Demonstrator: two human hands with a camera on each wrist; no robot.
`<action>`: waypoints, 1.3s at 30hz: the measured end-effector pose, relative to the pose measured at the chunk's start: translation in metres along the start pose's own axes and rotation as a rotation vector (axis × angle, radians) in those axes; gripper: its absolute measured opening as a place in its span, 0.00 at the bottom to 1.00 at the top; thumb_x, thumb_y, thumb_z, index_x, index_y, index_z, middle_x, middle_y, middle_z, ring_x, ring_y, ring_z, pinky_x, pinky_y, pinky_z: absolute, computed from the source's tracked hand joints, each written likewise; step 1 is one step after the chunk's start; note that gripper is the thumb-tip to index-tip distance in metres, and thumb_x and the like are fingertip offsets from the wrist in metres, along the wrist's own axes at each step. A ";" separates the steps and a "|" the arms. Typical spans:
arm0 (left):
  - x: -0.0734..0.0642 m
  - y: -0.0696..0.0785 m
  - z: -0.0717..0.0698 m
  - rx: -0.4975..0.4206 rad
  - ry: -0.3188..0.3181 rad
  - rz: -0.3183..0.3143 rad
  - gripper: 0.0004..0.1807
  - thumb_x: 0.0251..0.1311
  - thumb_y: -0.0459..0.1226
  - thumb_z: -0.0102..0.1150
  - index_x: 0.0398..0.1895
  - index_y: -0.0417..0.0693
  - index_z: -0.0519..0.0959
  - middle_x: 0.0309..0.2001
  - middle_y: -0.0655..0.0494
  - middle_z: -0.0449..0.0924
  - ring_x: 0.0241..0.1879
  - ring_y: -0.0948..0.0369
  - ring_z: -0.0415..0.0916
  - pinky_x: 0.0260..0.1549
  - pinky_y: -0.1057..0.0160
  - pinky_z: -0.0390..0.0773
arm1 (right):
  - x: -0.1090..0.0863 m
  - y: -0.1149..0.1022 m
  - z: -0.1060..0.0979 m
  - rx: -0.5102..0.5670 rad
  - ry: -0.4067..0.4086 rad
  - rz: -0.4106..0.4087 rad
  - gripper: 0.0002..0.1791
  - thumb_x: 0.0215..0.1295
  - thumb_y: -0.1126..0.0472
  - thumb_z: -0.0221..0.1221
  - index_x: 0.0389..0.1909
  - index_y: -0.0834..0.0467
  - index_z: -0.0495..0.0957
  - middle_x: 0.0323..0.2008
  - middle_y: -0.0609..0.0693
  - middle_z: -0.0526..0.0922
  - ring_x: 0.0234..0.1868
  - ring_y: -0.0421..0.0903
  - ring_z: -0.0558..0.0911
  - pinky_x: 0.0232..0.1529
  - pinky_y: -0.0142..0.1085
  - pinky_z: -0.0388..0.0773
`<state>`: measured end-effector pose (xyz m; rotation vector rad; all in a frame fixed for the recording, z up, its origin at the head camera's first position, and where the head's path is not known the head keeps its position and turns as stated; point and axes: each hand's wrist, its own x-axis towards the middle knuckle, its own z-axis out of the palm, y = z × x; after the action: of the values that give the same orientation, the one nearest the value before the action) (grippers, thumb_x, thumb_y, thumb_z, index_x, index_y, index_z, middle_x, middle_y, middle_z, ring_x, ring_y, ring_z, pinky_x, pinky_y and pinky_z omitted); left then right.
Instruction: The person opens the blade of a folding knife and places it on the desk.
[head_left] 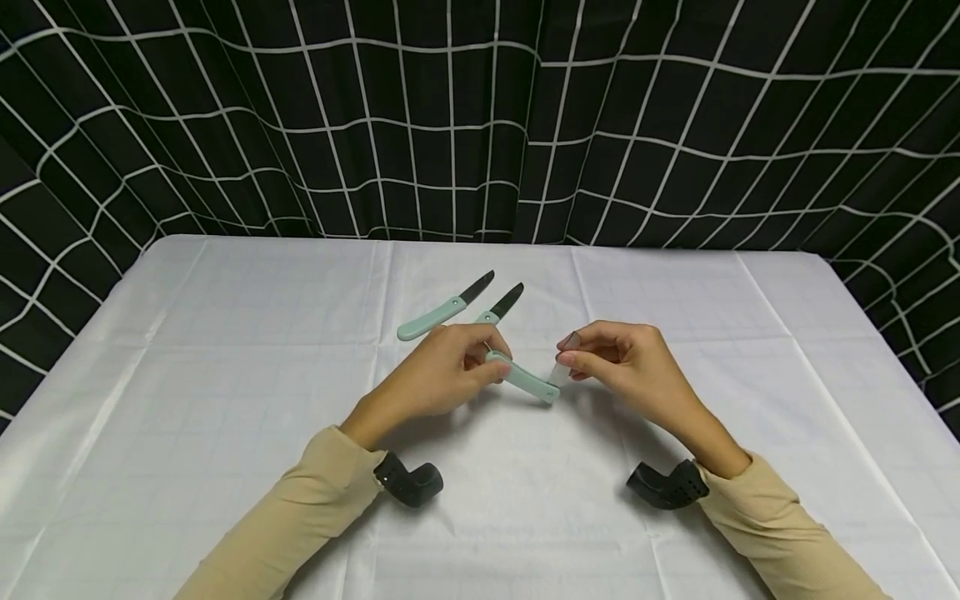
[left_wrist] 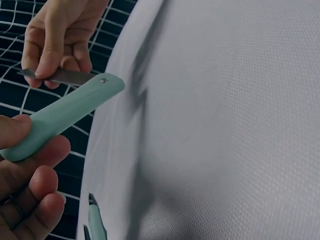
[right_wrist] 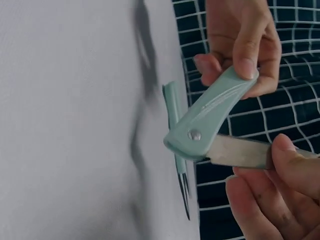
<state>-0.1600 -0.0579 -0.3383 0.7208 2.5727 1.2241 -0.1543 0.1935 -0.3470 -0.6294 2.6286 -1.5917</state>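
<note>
A folding knife with a mint-green handle (head_left: 532,383) is held above the table between both hands. My left hand (head_left: 461,367) pinches the handle's end between thumb and fingers. With thumb and fingertips, my right hand (head_left: 626,362) grips the metal blade (right_wrist: 242,152), which stands at an angle to the handle, partly swung out. A round rivet (right_wrist: 194,134) marks the pivot in the right wrist view. Behind the left hand lie two more such knives with dark blades spread out: one knife (head_left: 432,320) in full sight, the other knife (head_left: 488,317) partly hidden by that hand.
A white cloth with fold creases covers the table (head_left: 225,375). Beyond its far edge hangs a black curtain (head_left: 450,125) with a white grid. Dark wrist mounts sit at the left cuff (head_left: 408,481) and the right cuff (head_left: 667,486).
</note>
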 end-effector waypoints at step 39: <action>0.001 -0.004 -0.005 -0.119 0.094 0.010 0.11 0.62 0.41 0.64 0.47 0.53 0.85 0.19 0.59 0.74 0.21 0.65 0.61 0.23 0.69 0.62 | 0.004 -0.001 -0.020 0.560 0.120 0.065 0.03 0.67 0.71 0.59 0.38 0.62 0.78 0.39 0.49 0.86 0.33 0.41 0.88 0.42 0.36 0.84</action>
<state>-0.1636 -0.0628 -0.3380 0.6678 2.5455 1.4328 -0.1616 0.2090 -0.3358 -0.4175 2.0729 -2.2570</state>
